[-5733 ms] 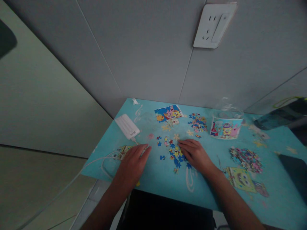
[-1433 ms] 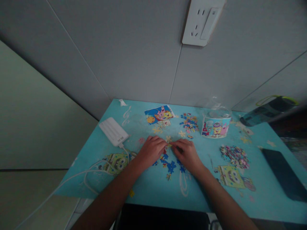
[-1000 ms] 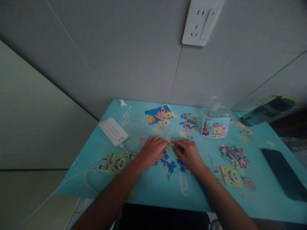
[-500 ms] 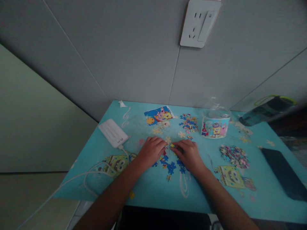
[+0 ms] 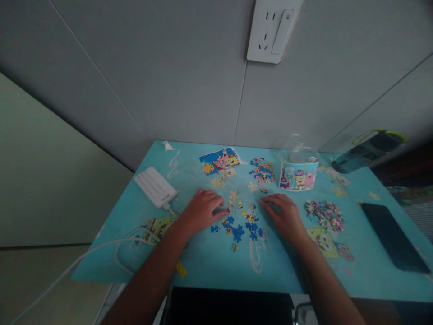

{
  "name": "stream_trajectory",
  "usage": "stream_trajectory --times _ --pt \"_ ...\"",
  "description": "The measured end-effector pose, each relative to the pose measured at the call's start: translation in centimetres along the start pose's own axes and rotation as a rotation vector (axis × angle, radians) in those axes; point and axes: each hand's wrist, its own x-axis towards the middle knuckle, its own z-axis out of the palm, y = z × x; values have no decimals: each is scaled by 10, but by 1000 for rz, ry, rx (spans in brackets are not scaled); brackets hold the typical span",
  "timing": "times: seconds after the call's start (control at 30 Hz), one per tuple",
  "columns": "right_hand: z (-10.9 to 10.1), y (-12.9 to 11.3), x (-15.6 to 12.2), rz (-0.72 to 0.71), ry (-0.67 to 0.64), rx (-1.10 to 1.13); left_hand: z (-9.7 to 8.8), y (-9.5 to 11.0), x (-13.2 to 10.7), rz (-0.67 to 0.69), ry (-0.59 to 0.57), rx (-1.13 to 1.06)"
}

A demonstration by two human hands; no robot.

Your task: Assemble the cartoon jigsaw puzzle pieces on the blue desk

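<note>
Loose jigsaw puzzle pieces [image 5: 238, 233], mostly blue with some yellow, lie on the table between my hands. Left of them is my left hand [image 5: 204, 208], its thumb apart from the curved fingers and the thumb tip beside a small reddish piece. On the other side, my right hand [image 5: 283, 213] rests with thumb and forefinger slightly parted and nothing visible between them. Two small yellow puzzle pieces [image 5: 240, 204] sit in the gap between the hands. A joined yellow-and-blue cluster [image 5: 251, 215] lies nearer my right hand.
Behind lie a picture card [image 5: 219, 161] and a pile of pieces [image 5: 263, 171]. To the right are a clear cartoon-printed tub [image 5: 298, 176], a multicoloured piece pile [image 5: 324, 215], a dark phone [image 5: 394, 237] and a bottle [image 5: 368, 151]. A white power bank [image 5: 155, 186] with cable lies left.
My hands have drawn apart, the left moving left and the right moving right. The small yellow pieces that were at my fingertips now lie on the table. The view has shifted slightly.
</note>
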Motion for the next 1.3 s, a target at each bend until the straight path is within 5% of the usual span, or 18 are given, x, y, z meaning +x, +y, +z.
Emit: stream_trajectory --times 0.4,0.63,0.8,1.13,1.3 --pt "1 -31 -35 -42 -250 71 -3 -8 0 -1 14 43" --pt "12 -37 -50 -17 -166 35 -14 48 -13 64 -1 106" --pt "11 -37 -53 -27 -114 31 3 90 -45 47 -39 110" --pt "-10 -8 -71 90 -27 -110 21 90 -79 28 46 149" --pt "-6 -17 -82 96 -36 -104 22 88 -79 26 98 149"
